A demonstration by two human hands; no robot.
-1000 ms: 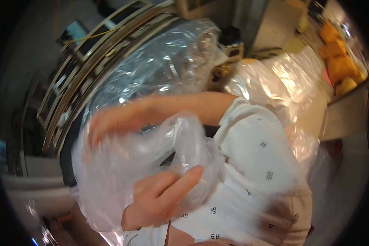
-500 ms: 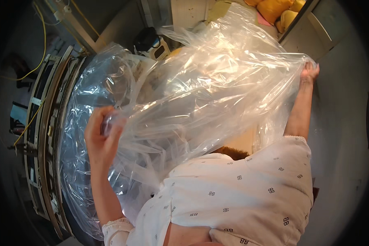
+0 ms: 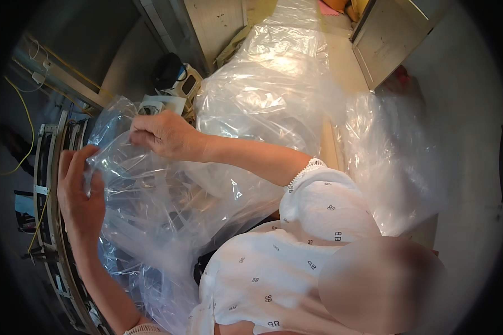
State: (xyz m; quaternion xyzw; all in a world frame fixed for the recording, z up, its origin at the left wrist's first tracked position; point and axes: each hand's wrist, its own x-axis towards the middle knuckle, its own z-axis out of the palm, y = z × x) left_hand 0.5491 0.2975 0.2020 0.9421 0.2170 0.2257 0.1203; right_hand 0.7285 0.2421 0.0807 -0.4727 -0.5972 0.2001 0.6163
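Observation:
A large, crinkled sheet of clear plastic film is spread in front of me, bunched in loose folds on the left. My right hand reaches across to the left, its fingers closed on the film's upper edge. Lower and farther left, my left hand curls around the same edge, thumb somewhat apart from the fingers. Between the two hands runs a short stretch of film. The fingertips of the right hand are partly hidden.
A metal-edged frame or rack runs along the left, with a yellow cable beside it. A cream-and-black device stands behind the film. More clear plastic lies at right, below an open cabinet door.
My right hand has swung from the far right across to the left, close to my left hand. The left hand has shifted farther left. The raised film on the right has dropped.

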